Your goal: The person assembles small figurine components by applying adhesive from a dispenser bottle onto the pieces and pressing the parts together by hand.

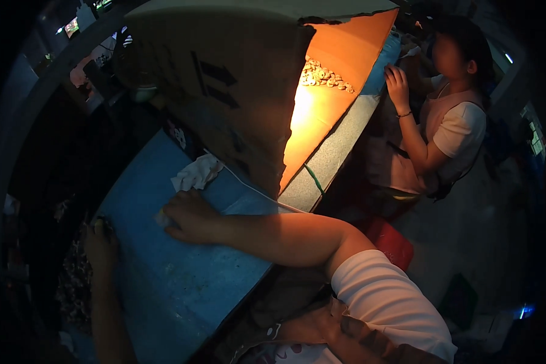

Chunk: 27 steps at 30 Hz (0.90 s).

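1. My right hand (191,217) lies palm down on the blue table top (182,285), fingers curled together and pressed over a small pale yellowish piece (161,218) that peeks out at the fingertips; I cannot tell whether it is pinched or only covered.
2. My left hand (100,246) sits at the table's dark left edge, fingers bent loosely; the light is too dim for me to say whether it holds anything.
3. A crumpled white cloth (196,173) lies on the blue top just beyond my right hand, near it but not touching.
4. A thin white cord (249,187) runs from the cloth's side across the table toward the right.
5. A large cardboard box (224,91) stands past the cloth, its brown side panel in shadow and printed with dark arrow-shaped marks.
6. The box's inner flap (340,79) glows orange under a lamp, with a heap of small pale round pieces (324,76) resting on it.
7. Beside the flap runs a speckled grey counter strip (333,151).
8. Another person's hand (397,85) is raised at the far side of that strip, fingers bent at the box's edge.
9. A red object (391,242) sits low beside my right elbow.
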Each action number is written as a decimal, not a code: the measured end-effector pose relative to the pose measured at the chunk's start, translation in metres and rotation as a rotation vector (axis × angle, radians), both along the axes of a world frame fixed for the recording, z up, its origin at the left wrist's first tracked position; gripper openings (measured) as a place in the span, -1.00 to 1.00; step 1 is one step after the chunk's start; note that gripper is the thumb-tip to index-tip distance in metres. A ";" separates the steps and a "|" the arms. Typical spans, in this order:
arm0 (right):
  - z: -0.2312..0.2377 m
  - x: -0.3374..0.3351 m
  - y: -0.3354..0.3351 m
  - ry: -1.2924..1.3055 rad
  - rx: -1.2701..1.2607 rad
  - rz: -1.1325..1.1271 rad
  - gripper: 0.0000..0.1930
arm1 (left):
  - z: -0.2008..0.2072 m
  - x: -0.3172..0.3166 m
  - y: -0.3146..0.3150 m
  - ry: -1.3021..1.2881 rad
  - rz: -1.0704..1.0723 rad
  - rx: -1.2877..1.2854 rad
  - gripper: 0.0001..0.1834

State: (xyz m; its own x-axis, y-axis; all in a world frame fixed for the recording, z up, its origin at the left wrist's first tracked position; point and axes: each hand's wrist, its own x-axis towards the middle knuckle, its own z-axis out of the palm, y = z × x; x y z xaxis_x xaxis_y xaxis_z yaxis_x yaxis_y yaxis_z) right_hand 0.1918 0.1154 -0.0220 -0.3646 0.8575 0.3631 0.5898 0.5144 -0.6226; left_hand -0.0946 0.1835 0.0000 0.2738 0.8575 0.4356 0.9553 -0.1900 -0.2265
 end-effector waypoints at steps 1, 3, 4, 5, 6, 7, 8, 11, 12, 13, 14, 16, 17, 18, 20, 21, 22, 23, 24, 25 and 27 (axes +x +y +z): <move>-0.001 -0.002 0.000 0.009 -0.001 0.019 -0.67 | 0.001 0.001 -0.012 0.037 -0.066 -0.038 -0.59; -0.001 -0.012 -0.002 0.017 0.050 -0.005 -0.66 | 0.002 0.000 -0.036 0.034 -0.022 -0.083 -0.63; -0.002 -0.010 0.000 0.010 0.061 -0.010 -0.68 | 0.003 0.007 -0.044 -0.022 -0.087 -0.132 -0.62; -0.002 -0.007 0.002 0.008 0.065 0.006 -0.69 | 0.004 0.012 -0.055 -0.078 -0.130 -0.185 -0.61; -0.003 -0.005 0.003 0.046 0.044 -0.007 -0.71 | 0.004 0.019 -0.066 -0.103 -0.176 -0.152 -0.60; -0.001 -0.003 0.004 0.090 0.022 -0.007 -0.73 | 0.008 0.027 -0.077 -0.119 -0.206 -0.115 -0.60; 0.000 -0.001 0.006 0.201 0.050 0.010 -0.74 | 0.010 0.032 -0.086 -0.311 -0.166 -0.231 -0.58; 0.011 -0.004 0.000 0.401 -0.186 0.065 -0.73 | 0.018 0.036 -0.110 -0.547 -0.119 -0.184 -0.57; 0.017 -0.002 -0.002 0.442 -0.259 0.083 -0.72 | 0.013 0.036 -0.113 -0.708 -0.111 -0.214 -0.59; 0.013 -0.002 -0.001 0.468 -0.272 0.126 -0.70 | 0.014 0.045 -0.118 -0.991 -0.127 -0.255 -0.60; 0.009 -0.006 -0.001 0.492 -0.279 0.163 -0.68 | 0.010 0.043 -0.122 -1.192 -0.119 -0.371 -0.53; 0.009 -0.012 -0.006 0.536 -0.358 0.207 -0.66 | 0.010 0.050 -0.131 -1.551 -0.123 -0.495 -0.48; 0.009 -0.013 -0.011 0.576 -0.426 0.224 -0.64 | 0.011 0.056 -0.136 -1.913 -0.160 -0.628 -0.42; 0.009 -0.016 -0.016 0.633 -0.464 0.242 -0.63 | 0.014 0.060 -0.140 -2.035 -0.175 -0.709 -0.39; 0.018 -0.017 -0.028 0.720 -0.541 0.290 -0.63 | 0.018 0.067 -0.146 -2.086 -0.223 -0.778 -0.39; 0.025 -0.022 -0.033 0.799 -0.609 0.332 -0.63 | 0.019 0.064 -0.149 -2.139 -0.290 -0.845 -0.39; 0.029 -0.024 -0.036 0.779 -0.706 0.381 -0.62 | 0.018 0.061 -0.151 -2.135 -0.294 -0.888 -0.40; 0.028 -0.022 -0.039 0.769 -0.718 0.385 -0.62 | 0.014 0.064 -0.153 -2.150 -0.287 -0.881 -0.40; 0.027 -0.021 -0.042 0.736 -0.749 0.401 -0.61 | 0.008 0.067 -0.157 -2.095 -0.416 -0.867 -0.40; 0.026 -0.021 -0.044 0.700 -0.782 0.420 -0.60 | 0.004 0.068 -0.160 -2.037 -0.539 -0.847 -0.41; 0.026 -0.014 -0.044 0.633 -0.758 0.479 -0.60 | 0.003 0.065 -0.159 -2.049 -0.533 -0.782 -0.47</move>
State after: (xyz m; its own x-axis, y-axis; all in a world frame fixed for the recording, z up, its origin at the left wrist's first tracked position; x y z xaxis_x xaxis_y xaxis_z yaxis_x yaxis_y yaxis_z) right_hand 0.1780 0.0713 0.0042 -0.6534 0.7560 0.0401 -0.1066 -0.0395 -0.9935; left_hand -0.0292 0.0247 0.0029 0.2297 0.9712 0.0631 -0.4210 0.0407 0.9061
